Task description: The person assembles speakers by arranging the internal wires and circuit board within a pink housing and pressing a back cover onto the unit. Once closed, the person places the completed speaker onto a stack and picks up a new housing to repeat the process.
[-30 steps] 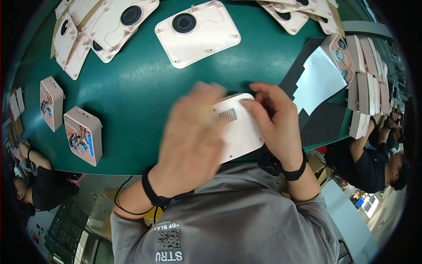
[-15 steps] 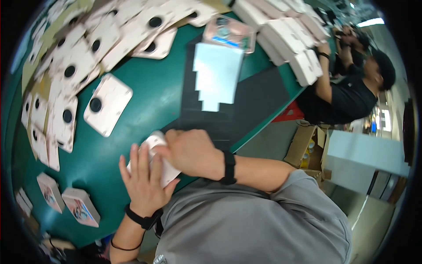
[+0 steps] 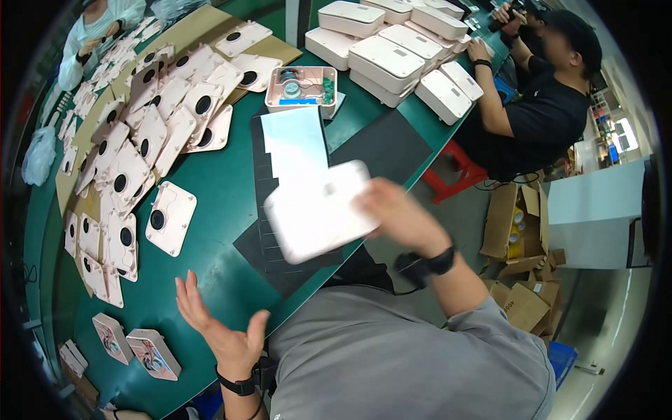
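Note:
My right hand (image 3: pixel 399 213) grips a flat, rounded, off-white plastic casing (image 3: pixel 308 227) by its right side, over the table's front edge. It is slightly smeared by motion; its underside is hidden. Below it lie black sheets (image 3: pixel 381 145) and a stepped stack of pale blue-white sheets (image 3: pixel 294 140). My left hand (image 3: pixel 222 325) holds nothing, its fingers spread above the green table (image 3: pixel 217 245). Closest to it on the table is a single pale pink panel with a round black disc (image 3: pixel 171 218). Farther left stand two open casings (image 3: pixel 155 355) with wires and parts inside.
Many pale panels with black discs (image 3: pixel 150 133) pile up at the far left on cardboard. An open casing (image 3: pixel 301 87) with a green board sits behind the sheets. Closed casings (image 3: pixel 388 59) are stacked at the back right, by a person in black (image 3: pixel 542 105). Another person (image 3: pixel 101 31) works far left.
The casing has gone from between both hands to my right hand alone, moving right and up. My left hand has let go, dropped back and spread its fingers. The view has shifted.

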`<state>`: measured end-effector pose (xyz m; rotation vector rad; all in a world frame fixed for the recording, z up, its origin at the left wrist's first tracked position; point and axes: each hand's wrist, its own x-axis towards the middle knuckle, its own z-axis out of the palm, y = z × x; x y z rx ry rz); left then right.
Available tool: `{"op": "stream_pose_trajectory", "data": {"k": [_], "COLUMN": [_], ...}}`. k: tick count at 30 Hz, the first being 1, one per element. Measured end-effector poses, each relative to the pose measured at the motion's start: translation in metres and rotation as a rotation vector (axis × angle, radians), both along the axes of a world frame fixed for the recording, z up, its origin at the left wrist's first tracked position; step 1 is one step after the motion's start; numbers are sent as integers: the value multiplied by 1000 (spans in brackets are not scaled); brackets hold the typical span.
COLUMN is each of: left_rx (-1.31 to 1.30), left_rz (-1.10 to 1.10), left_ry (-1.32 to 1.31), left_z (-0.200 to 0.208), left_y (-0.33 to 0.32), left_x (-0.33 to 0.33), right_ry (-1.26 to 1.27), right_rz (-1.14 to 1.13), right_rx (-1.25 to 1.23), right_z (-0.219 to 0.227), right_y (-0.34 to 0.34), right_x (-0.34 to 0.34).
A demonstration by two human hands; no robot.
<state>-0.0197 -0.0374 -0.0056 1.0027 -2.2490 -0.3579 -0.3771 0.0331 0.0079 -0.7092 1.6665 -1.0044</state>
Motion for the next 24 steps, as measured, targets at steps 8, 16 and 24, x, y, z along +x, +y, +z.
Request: {"op": "stream_pose_trajectory", "data": {"k": [8, 16, 24], "left_rx": [-110, 56, 63], "left_rz": [641, 961, 1113], "left_ry": [-175, -475, -373], "left_z": [-8, -45, -38], "left_y": [18, 24, 13], "left_x": [113, 219, 198], "right_ry": [163, 6, 760], "right_rz": [-772, -897, 43], "right_rx": [32, -164, -320], "right_z": [-52, -89, 5], "right_y": [70, 32, -55], "right_x": [-212, -233, -21]}}
